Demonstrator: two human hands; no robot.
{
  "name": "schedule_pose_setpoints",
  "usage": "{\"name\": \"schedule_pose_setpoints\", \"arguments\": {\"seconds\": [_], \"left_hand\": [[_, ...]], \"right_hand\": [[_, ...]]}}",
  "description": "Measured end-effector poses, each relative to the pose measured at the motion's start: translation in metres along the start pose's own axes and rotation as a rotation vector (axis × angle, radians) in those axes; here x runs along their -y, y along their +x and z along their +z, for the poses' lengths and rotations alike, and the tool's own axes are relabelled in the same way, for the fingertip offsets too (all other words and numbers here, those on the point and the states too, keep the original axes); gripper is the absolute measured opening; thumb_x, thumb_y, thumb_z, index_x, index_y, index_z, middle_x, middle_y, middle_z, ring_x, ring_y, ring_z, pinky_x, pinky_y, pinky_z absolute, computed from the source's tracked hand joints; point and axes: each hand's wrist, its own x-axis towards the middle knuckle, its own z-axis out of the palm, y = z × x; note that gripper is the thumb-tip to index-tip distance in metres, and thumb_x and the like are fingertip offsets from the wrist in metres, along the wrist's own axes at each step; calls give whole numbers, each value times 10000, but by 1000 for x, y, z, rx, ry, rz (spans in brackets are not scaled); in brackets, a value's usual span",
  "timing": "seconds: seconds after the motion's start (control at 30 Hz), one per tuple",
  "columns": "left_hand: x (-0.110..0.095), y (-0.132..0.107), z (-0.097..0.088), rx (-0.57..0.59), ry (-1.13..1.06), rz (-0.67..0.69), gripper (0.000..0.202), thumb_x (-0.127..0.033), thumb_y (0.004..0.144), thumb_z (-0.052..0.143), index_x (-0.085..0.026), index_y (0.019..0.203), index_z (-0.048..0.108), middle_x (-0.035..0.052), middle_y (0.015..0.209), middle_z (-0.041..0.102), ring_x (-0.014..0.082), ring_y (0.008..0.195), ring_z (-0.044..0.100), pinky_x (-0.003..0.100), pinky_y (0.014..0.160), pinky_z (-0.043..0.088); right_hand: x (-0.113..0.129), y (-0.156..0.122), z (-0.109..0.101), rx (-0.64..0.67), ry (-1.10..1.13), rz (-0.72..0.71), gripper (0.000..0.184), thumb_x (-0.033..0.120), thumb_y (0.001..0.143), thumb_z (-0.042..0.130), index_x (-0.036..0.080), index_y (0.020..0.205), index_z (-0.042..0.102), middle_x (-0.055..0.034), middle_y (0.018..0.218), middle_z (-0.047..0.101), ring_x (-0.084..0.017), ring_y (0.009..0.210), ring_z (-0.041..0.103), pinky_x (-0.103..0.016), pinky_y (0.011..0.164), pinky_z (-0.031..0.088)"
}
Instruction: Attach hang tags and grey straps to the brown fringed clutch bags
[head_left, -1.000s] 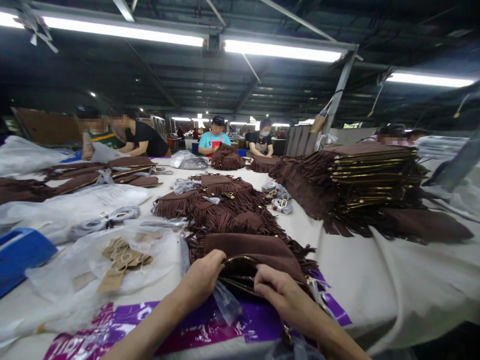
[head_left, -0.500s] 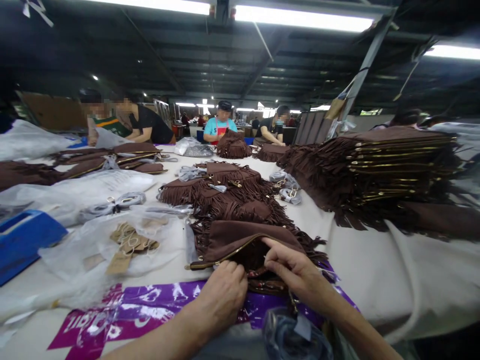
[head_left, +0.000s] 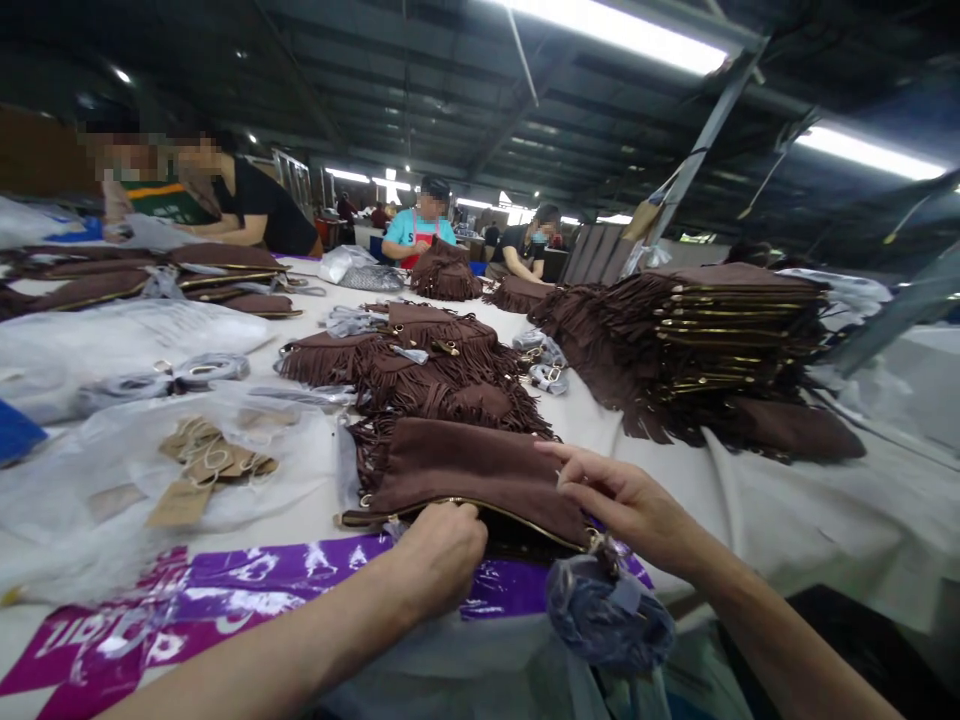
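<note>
I judge the zip nearly closed: left hand (head_left: 442, 555) pinches the gold zip edge of the flat brown suede fringed pouch (head_left: 465, 470) at 6 o'clock on the desk (head_left: 750, 520), right hand (head_left: 630, 505) pinching its 3 o'clock corner.

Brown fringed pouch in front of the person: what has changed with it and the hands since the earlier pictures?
The brown fringed pouch gaped open earlier, with fingers at its mouth; now it lies flat, its zipper edge nearly closed. The left hand moved to that edge and grips it. The right hand drew out and rests at the pouch's right end. The tall pouch stack and bag of tags stayed.
</note>
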Motion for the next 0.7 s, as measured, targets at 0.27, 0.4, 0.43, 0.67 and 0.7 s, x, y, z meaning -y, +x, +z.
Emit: {"name": "schedule_pose_setpoints", "arguments": {"seconds": [0.27,0.4,0.43,0.67,0.7], "left_hand": [[11,12,-8,-127,-271,-9,280,-76,879,401,-162,1064,593,103,1111,678,217,1006,638,311,869,502],[13,25,-22,-78,-177,-24,304,-56,832,439,-157,1029,648,109,1008,717,234,937,674,317,828,518],[10,28,-24,-36,-118,-41,301,-52,817,454,-145,1004,671,124,971,725,252,910,684,335,816,527],[-13,56,-15,-70,-170,16,341,-45,825,457,-87,1079,680,180,1098,701,300,1036,654,399,928,513],[-13,60,-11,-107,-240,26,392,-47,832,444,-109,1162,646,157,1179,676,280,1099,628,385,968,494]], "right_hand": [[-9,-41,25,217,-145,78,192,265,917,490,234,743,568,-11,833,651,-203,833,603,-300,749,450],[-28,-37,21,112,-238,85,207,259,930,427,233,731,476,19,703,537,-168,678,513,-276,637,400],[-30,-35,19,106,-231,80,204,261,934,424,233,737,471,21,711,532,-165,683,506,-273,637,397],[-28,-33,17,54,-215,49,197,246,928,418,232,737,459,24,709,514,-164,679,482,-278,631,379],[-30,-33,18,50,-219,57,199,246,928,412,233,734,452,24,706,514,-165,678,481,-279,630,375]]}}
